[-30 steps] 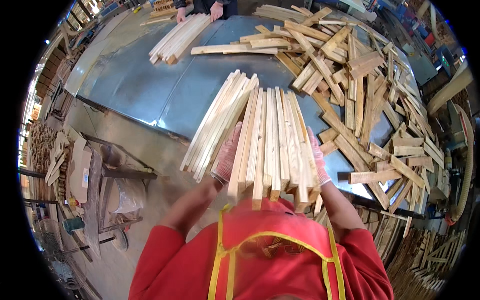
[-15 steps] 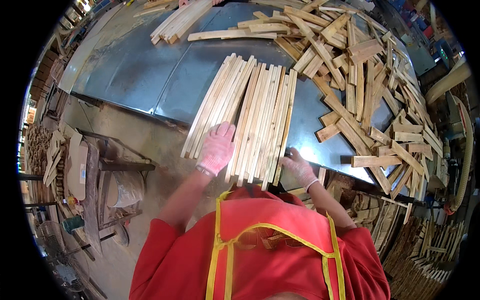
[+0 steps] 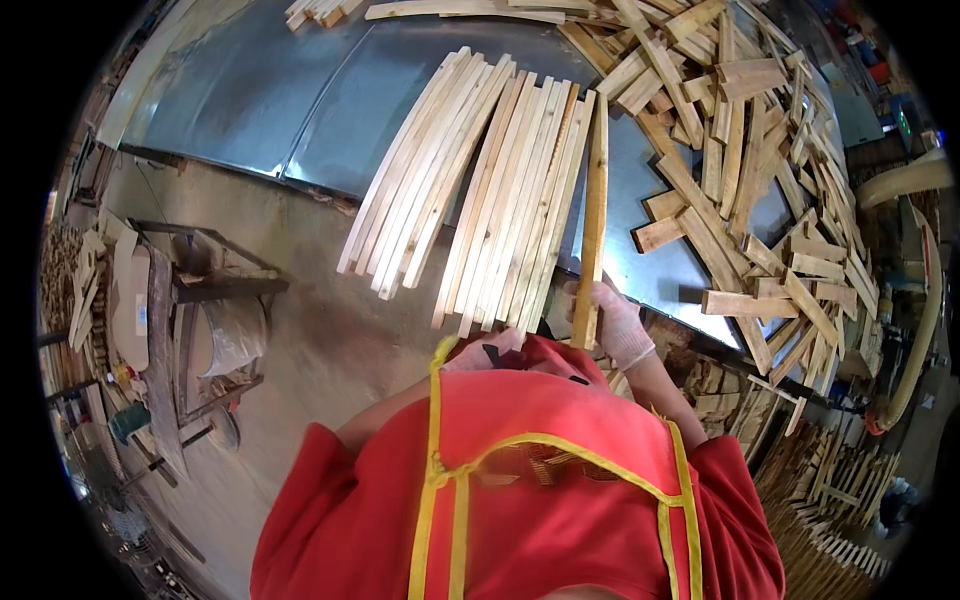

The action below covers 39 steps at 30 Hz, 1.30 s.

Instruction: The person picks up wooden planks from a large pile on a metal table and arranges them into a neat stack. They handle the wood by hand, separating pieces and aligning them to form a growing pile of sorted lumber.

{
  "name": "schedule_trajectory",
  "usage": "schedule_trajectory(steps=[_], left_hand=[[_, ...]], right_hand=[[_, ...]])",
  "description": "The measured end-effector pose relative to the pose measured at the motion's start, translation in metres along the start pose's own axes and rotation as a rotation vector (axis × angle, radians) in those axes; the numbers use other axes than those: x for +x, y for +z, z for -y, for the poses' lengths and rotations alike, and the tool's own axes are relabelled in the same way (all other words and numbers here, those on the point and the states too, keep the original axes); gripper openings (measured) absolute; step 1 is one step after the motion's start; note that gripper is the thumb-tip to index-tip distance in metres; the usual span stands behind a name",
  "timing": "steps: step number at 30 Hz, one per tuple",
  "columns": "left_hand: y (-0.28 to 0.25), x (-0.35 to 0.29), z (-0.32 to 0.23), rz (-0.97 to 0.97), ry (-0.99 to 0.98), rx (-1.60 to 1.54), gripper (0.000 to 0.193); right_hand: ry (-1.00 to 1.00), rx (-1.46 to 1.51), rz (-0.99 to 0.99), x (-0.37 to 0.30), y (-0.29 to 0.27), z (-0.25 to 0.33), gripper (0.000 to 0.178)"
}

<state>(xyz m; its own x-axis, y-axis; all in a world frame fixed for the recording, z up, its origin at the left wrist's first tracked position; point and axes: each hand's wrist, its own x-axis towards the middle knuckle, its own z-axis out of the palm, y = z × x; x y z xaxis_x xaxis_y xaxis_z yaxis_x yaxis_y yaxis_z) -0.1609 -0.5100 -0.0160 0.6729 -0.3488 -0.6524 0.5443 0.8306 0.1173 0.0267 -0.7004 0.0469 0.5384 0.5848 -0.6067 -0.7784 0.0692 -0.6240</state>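
Two side-by-side rows of pale wooden strips lie across the table's near edge, a left row (image 3: 425,165) and a right row (image 3: 515,200), their near ends overhanging. My right hand (image 3: 622,325), in a pale glove, is closed on the near end of a darker wooden strip (image 3: 593,220), which stands slightly apart along the right side of the right row. My left hand (image 3: 487,352), also gloved, is low at the near ends of the right row, close against my red apron (image 3: 560,415). Its fingers are mostly hidden by the strips and the apron.
A loose heap of wooden pieces (image 3: 740,150) covers the right of the metal table (image 3: 240,110). More strips (image 3: 322,10) lie at the far edge. A wooden stand (image 3: 165,330) is on the floor at left, and a ribbed hose (image 3: 925,330) hangs at right.
My left hand has left the top of the left row and dropped to the near ends of the right row. My right hand has taken hold of the outermost strip and drawn it slightly aside.
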Motion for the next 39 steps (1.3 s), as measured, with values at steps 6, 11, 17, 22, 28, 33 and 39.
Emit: schedule_trajectory(steps=[6, 11, 17, 22, 28, 33, 39], left_hand=[[0.002, -0.001, -0.003, 0.038, -0.042, -0.200, 0.035], [0.029, -0.058, -0.038, 0.300, -0.199, -0.408, 0.035], [0.027, -0.009, -0.094, 0.157, 0.247, 0.229, 0.050], [0.072, 0.016, -0.101, -0.193, 0.379, 0.211, 0.041], [0.120, 0.029, -0.118, -0.516, 0.444, 0.728, 0.037], [0.144, 0.007, -0.133, -0.408, 0.590, 0.480, 0.026], [0.132, -0.056, -0.082, -0.207, 0.509, 1.164, 0.043]], right_hand=[[0.070, -0.301, -0.245, 0.025, 0.001, -0.017, 0.077], [0.057, -0.462, -0.128, 0.031, 0.030, -0.020, 0.080], [0.091, -0.847, -0.170, 0.052, 0.059, -0.028, 0.079], [-0.045, -0.856, -0.223, 0.058, 0.047, -0.040, 0.078], [-0.021, -0.875, -0.326, 0.027, 0.063, -0.016, 0.077], [-0.275, -0.606, -0.399, -0.035, 0.096, 0.013, 0.084], [-0.239, -0.224, -0.159, 0.022, 0.098, 0.048, 0.076]])
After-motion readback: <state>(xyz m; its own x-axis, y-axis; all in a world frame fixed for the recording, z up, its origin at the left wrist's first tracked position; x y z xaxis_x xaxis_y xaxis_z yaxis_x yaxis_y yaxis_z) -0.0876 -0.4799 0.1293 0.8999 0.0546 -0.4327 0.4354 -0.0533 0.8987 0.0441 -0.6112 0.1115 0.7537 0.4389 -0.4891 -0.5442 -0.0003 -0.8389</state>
